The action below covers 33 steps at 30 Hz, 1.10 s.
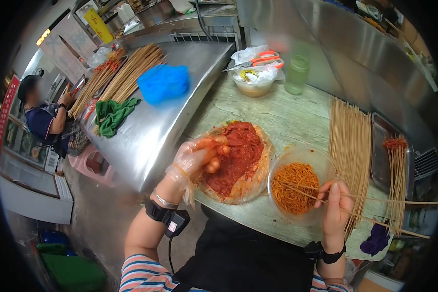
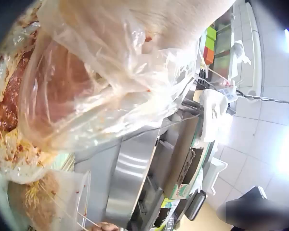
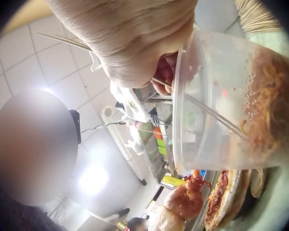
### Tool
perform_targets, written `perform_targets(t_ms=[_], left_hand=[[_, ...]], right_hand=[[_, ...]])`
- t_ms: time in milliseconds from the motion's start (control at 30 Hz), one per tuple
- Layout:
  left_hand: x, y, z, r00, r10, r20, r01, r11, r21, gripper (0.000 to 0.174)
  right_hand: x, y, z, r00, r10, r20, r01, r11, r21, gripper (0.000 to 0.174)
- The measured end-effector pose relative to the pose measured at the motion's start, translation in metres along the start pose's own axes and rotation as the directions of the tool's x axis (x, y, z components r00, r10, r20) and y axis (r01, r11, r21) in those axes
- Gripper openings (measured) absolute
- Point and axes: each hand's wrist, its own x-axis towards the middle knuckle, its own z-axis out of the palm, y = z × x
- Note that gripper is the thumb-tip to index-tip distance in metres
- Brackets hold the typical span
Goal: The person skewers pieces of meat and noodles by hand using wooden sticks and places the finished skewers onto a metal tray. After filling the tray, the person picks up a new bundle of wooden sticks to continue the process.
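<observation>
Skewering in progress, approx. midway by judgement. L grip (image 1: 194,158) (thin clear glove, red-smeared) has its fingers curled at the near edge of the red minced mix (image 1: 236,151); whether a bit of mix is pinched inside, can't tell. The mix sits in an open plastic bag (image 1: 250,187), just R of L grip. R grip (image 1: 336,199), bare, is closed on two thin sticks (image 1: 365,198), thumb & fingers pinching them; their tips slant L of R grip into the clear tub (image 3: 207,72), reaching the orange strands (image 1: 294,190). Any load on those tips: can't tell. Done, as far as shown: a small bundle w/ red-coated tops (image 1: 395,142), farther R of R grip, lying over the metal tray (image 1: 380,127); also a larger lot w/ red ends (image 1: 98,80), well ahead & L of L grip, on the steel bench (image 1: 180,114), prob. finished too. Left: the two held sticks, judged incomplete; a broad row of bare sticks (image 1: 348,146), ahead & R of R grip on the green bench (image 1: 301,112); plus plenty of mix & strands. Stock by each grip looks ample, so the batch seems well short of its end; exact count n/a.
</observation>
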Motion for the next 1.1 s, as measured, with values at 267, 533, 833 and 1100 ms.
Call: perform_targets(t_ms=[267, 533, 833, 1100], left_hand=[[-0.017, -0.031, 0.02, 0.984, 0.171, -0.056, -0.176, 0.979, -0.099, 0.022], [-0.025, -0.023, 0.042, 0.843, 0.537, -0.002, -0.433, 0.682, 0.59, 0.013], [-0.009, -0.053, 0.048, 0.961, 0.196, -0.195, -0.209, 0.977, -0.049, 0.014], [-0.003, -0.078, 0.038, 0.92, 0.34, -0.196, -0.311, 0.936, 0.166, 0.01]], right_hand=[[-0.002, -0.035, -0.03, 0.994, 0.099, -0.043, -0.097, 0.995, 0.035, 0.03], [0.005, -0.05, -0.059, 0.994, 0.111, -0.021, -0.113, 0.991, -0.067, 0.036], [0.024, -0.02, -0.037, 0.998, 0.058, 0.04, -0.056, 0.998, -0.037, 0.038], [0.028, -0.015, -0.029, 0.993, 0.116, 0.013, -0.116, 0.993, -0.016, 0.039]])
